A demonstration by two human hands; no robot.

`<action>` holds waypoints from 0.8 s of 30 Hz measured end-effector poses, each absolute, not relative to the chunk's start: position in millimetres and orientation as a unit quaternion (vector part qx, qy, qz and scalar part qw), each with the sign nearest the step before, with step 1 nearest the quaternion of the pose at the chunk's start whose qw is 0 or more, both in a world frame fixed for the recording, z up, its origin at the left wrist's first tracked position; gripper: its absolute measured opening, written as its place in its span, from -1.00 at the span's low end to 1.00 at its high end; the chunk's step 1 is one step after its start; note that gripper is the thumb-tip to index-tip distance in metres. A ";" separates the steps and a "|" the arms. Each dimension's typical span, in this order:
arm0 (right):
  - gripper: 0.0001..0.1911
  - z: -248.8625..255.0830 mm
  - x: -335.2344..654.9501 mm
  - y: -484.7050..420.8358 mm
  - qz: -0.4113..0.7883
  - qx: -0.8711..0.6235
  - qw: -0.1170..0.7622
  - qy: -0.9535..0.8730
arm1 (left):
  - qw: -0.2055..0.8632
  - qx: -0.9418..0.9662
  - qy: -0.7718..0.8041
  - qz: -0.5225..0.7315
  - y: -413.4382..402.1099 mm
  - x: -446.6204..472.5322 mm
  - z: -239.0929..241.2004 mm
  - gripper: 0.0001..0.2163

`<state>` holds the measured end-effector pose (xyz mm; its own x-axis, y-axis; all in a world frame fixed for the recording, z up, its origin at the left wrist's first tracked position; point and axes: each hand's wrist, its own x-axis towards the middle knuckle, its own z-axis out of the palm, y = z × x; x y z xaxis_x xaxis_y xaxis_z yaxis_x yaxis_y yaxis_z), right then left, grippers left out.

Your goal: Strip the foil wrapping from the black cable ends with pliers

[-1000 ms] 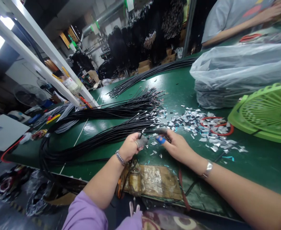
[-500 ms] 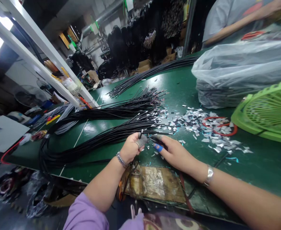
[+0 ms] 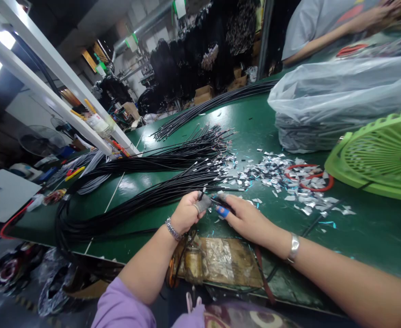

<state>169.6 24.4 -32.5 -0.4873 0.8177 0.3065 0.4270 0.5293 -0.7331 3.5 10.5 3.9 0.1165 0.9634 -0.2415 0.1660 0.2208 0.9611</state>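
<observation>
My left hand (image 3: 190, 210), with grey coverings on its fingertips, is closed on a thin black cable (image 3: 202, 194) whose short end sticks up past the thumb. Facing it, almost touching, my right hand (image 3: 243, 216) has a blue wrap on the thumb and darkened fingertip covers. Its fingers are closed around a slim dark thing (image 3: 225, 204), mostly hidden, whose kind I cannot make out. Just beyond both hands lies a thick bundle of black cables (image 3: 145, 200), their ends fanned out to the right. A second black bundle (image 3: 166, 157) with stripped ends lies behind it.
Silvery foil scraps (image 3: 271, 171) and a red cord loop (image 3: 327, 186) lie right on the green table (image 3: 255, 125). Beyond stand a green fan (image 3: 381, 157) and a plastic-wrapped stack (image 3: 333, 100). A taped board (image 3: 225, 262) is at the near edge. Another person's arm (image 3: 323, 43) shows far right.
The view has shifted slightly, so the far things sit a little further left. Both hands keep nearly the same pose, with the right fingers slightly closer to the left hand.
</observation>
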 end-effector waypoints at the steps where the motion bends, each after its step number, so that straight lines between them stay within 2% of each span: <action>1: -0.86 -33.1 169.3 24.4 0.292 -0.384 0.326 -0.813 | 0.547 0.509 0.558 0.361 10.5 3.6 3.7 -0.54; 13: -0.85 -33.3 166.0 24.0 0.314 -0.395 0.323 -0.801 | 0.546 0.509 0.573 0.336 12.3 4.0 -0.9 -0.58; 24: -0.81 -30.1 162.4 20.5 0.348 -0.401 0.326 -0.782 | 0.516 0.509 0.581 0.369 12.1 7.9 -1.1 -0.57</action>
<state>162.4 20.5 -30.1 -0.4653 0.8542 0.2319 0.4001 0.4367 -0.8057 7.9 12.1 -1.1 0.0514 0.9732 -0.2243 0.2112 0.2089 0.9549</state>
